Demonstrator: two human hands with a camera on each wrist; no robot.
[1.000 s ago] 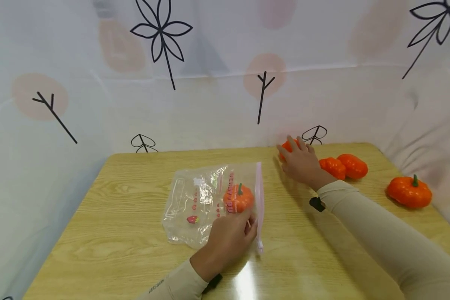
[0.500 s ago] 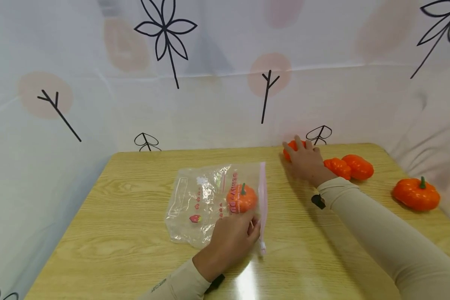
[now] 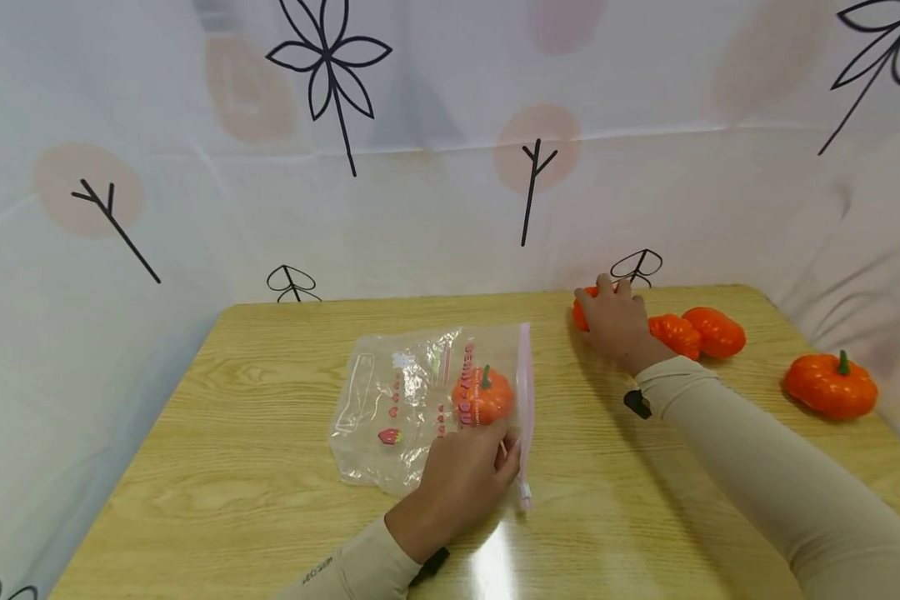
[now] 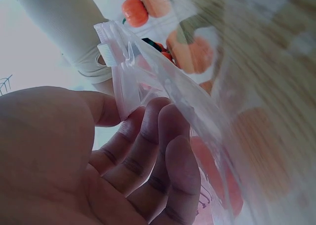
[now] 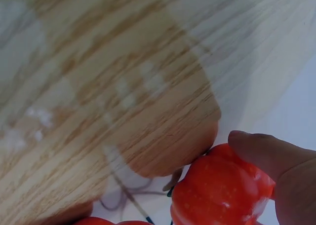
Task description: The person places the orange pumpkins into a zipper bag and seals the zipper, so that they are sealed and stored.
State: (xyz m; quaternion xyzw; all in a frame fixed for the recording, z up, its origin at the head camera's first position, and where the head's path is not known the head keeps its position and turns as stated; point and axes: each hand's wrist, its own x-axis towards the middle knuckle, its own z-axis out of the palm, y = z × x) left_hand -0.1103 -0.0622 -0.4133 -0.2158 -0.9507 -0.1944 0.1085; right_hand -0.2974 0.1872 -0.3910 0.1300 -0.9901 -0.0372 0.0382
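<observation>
My left hand pinches the opening edge of a clear plastic zip bag that lies flat with its pink zip strip to the right. In the left wrist view, thumb and fingertips meet on the film near the white slider. Inside the bag, by its mouth, is a small orange toy pumpkin with a green stem. At the table's back edge my right hand grips another small orange pumpkin from above. The right wrist view shows the thumb against the side of this glossy, ribbed pumpkin.
Just right of the right hand sit a bumpy orange pumpkin and a smoother oblong orange one, side by side. A larger flat pumpkin stands near the right edge of the wooden table. A patterned white cloth hangs behind.
My right hand has shifted slightly right, and its fingers have drawn in round the pumpkin, which has moved a little towards me. The left hand and the bag have stayed in place.
</observation>
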